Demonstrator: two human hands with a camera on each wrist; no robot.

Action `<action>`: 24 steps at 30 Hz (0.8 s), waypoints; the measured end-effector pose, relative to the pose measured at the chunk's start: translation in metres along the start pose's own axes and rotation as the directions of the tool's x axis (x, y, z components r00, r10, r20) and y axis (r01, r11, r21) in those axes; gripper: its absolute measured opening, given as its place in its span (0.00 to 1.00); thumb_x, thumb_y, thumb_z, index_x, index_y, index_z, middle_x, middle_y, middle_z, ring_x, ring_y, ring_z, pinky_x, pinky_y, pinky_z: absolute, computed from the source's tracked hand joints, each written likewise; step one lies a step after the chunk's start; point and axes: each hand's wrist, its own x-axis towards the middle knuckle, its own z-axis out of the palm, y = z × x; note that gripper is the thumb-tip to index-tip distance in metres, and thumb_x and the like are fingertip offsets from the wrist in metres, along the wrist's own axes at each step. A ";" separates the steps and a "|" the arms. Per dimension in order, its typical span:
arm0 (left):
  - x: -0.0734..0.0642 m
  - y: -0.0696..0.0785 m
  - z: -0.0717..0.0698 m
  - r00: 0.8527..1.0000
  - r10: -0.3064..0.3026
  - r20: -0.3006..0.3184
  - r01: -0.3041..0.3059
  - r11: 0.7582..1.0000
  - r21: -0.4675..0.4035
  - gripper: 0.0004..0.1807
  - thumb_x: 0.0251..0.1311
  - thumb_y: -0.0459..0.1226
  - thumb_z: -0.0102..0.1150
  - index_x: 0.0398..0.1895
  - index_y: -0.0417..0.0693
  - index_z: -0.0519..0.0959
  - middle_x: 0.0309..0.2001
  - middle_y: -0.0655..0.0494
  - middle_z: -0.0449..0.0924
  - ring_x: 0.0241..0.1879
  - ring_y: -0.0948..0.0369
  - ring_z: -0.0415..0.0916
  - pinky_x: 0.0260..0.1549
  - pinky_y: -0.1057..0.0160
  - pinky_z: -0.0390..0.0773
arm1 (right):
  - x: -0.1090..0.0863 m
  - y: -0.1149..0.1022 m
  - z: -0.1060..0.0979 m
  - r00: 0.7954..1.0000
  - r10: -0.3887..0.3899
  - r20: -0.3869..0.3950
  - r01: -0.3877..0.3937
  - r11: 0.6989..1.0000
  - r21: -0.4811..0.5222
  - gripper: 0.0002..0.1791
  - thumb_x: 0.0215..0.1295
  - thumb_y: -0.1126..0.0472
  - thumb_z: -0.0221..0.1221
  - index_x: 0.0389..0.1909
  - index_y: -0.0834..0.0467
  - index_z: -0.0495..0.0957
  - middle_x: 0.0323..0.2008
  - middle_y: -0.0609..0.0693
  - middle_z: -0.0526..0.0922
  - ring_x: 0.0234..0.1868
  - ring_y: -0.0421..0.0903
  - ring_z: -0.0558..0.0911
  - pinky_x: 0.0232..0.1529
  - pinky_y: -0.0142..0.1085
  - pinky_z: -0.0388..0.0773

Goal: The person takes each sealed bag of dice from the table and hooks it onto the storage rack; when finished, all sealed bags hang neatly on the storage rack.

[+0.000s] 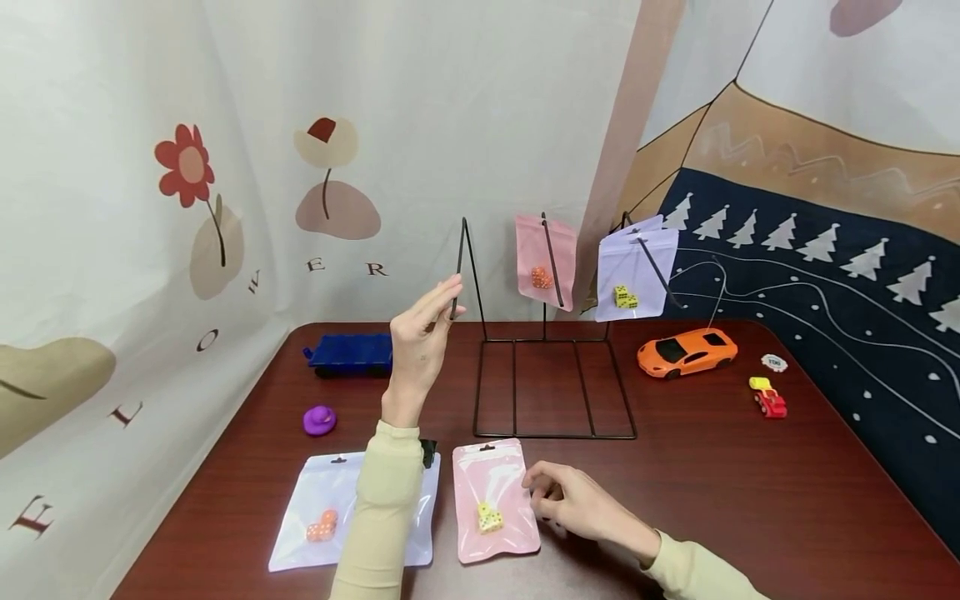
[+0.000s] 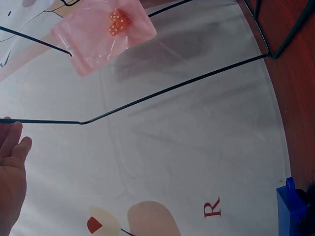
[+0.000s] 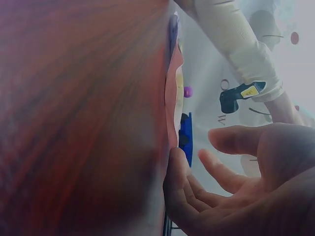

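My left hand (image 1: pixel 418 350) is raised at the left prong (image 1: pixel 459 267) of a black wire rack (image 1: pixel 555 436), pinching the prong's end between fingers and thumb. No bag hangs on that prong. My right hand (image 1: pixel 581 500) lies low over the table at the right edge of a pink zip bag (image 1: pixel 474 475) with yellow dice; its fingers are loosely bent, thumb apart. Under my left forearm lies a lavender zip bag (image 1: pixel 300 500) with orange dice. A pink bag (image 2: pixel 93 37) with orange dice hangs on the middle prong. Lavender bags (image 1: pixel 648 258), the front one with yellow dice, hang on the right.
Behind my left arm stands a blue toy wagon (image 1: pixel 352 354), with a purple duck (image 1: pixel 319 421) nearer. Right of the rack are an orange toy car (image 1: pixel 686 353), a small red toy car (image 1: pixel 771 403) and a white chip (image 1: pixel 774 363). A printed curtain (image 1: pixel 450 125) backs the table.
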 end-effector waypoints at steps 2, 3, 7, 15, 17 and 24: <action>-0.001 0.000 0.000 1.000 -0.002 -0.001 0.002 1.000 0.000 0.18 0.51 0.16 0.58 0.47 0.31 0.81 0.50 0.41 0.79 0.30 0.47 0.83 0.56 0.53 0.72 | 0.000 0.001 0.001 1.000 -0.003 0.013 0.003 1.000 0.018 0.09 0.57 0.71 0.58 0.39 0.60 0.77 0.28 0.45 0.77 0.21 0.34 0.75 0.22 0.29 0.75; -0.002 0.000 0.000 1.000 -0.001 0.001 0.001 1.000 0.004 0.19 0.51 0.16 0.58 0.47 0.31 0.81 0.50 0.41 0.79 0.30 0.48 0.83 0.56 0.53 0.72 | 0.000 0.002 0.001 1.000 -0.009 0.020 0.008 0.999 0.032 0.10 0.57 0.72 0.58 0.39 0.60 0.77 0.28 0.45 0.77 0.21 0.34 0.74 0.21 0.29 0.75; -0.002 -0.002 0.001 1.000 0.006 0.007 -0.006 1.000 0.012 0.20 0.49 0.14 0.58 0.47 0.30 0.81 0.49 0.40 0.80 0.29 0.48 0.83 0.56 0.53 0.73 | 0.000 0.006 0.001 0.998 -0.022 0.051 0.018 0.997 0.069 0.09 0.57 0.73 0.57 0.39 0.62 0.77 0.28 0.47 0.77 0.21 0.34 0.74 0.20 0.29 0.75; 0.004 -0.003 0.000 1.000 0.003 0.020 -0.004 1.000 0.026 0.17 0.53 0.18 0.58 0.47 0.31 0.81 0.50 0.42 0.79 0.31 0.50 0.83 0.55 0.53 0.74 | 0.005 0.008 0.001 0.992 -0.012 0.122 -0.004 0.992 0.128 0.07 0.60 0.71 0.56 0.40 0.65 0.77 0.32 0.49 0.75 0.22 0.36 0.74 0.16 0.30 0.77; 0.005 -0.002 0.000 1.000 -0.005 0.020 0.005 1.000 0.020 0.16 0.54 0.19 0.58 0.48 0.31 0.81 0.50 0.42 0.79 0.32 0.50 0.83 0.55 0.53 0.74 | 0.005 0.007 0.001 0.992 0.013 0.125 -0.031 0.990 0.140 0.08 0.60 0.72 0.56 0.40 0.64 0.78 0.32 0.50 0.76 0.22 0.37 0.74 0.17 0.30 0.76; 0.003 -0.001 0.001 1.000 -0.018 0.007 0.017 1.000 0.016 0.18 0.51 0.16 0.59 0.47 0.31 0.81 0.50 0.42 0.80 0.31 0.49 0.83 0.55 0.53 0.74 | 0.005 0.006 0.002 0.992 0.057 0.116 -0.072 0.989 0.128 0.09 0.58 0.74 0.56 0.39 0.65 0.80 0.30 0.51 0.78 0.20 0.40 0.74 0.17 0.28 0.73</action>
